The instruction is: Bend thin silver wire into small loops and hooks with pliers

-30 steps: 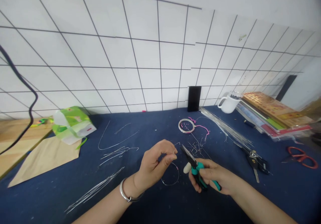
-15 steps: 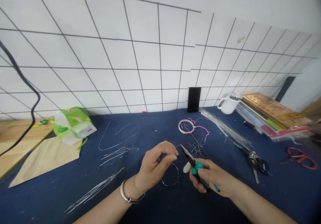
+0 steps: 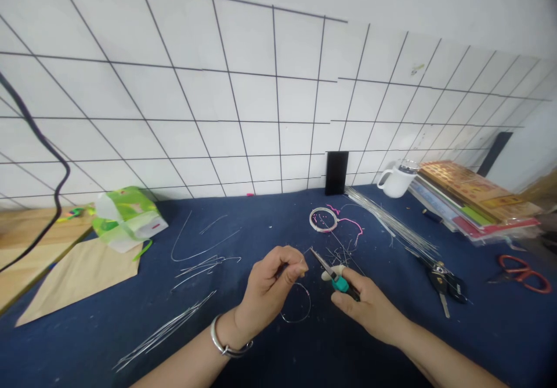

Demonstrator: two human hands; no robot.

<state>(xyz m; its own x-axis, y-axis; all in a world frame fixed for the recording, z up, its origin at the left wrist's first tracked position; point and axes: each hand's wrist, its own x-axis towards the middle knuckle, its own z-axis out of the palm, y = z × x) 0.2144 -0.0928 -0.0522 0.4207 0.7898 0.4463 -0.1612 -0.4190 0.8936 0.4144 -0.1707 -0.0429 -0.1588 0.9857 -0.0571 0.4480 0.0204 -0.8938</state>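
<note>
My left hand [image 3: 274, 283], with a silver bangle at the wrist, pinches a thin wire whose end sticks out to the right of the fingertips. My right hand [image 3: 369, 307] grips teal-and-black pliers [image 3: 340, 283], a pale cover on one finger. The narrow jaws point up and left, close to the wire's end; whether they touch it I cannot tell. Below my left fingers a wire loop [image 3: 310, 307] with a few pink beads curves over the blue table cover [image 3: 270, 353].
Loose wires [image 3: 165, 330] lie at left; wire scraps [image 3: 342, 256] and a white ring [image 3: 311, 221] with pink beads lie beyond the pliers. Farther right are a long wire bundle [image 3: 391, 217], keys [image 3: 441, 286], red-handled scissors [image 3: 517, 272], a white mug [image 3: 395, 184] and stacked books [image 3: 474, 194].
The pliers have turned in my right hand, lying flatter, and their tips have shifted slightly left toward the left fingertips. My left hand has hardly moved.
</note>
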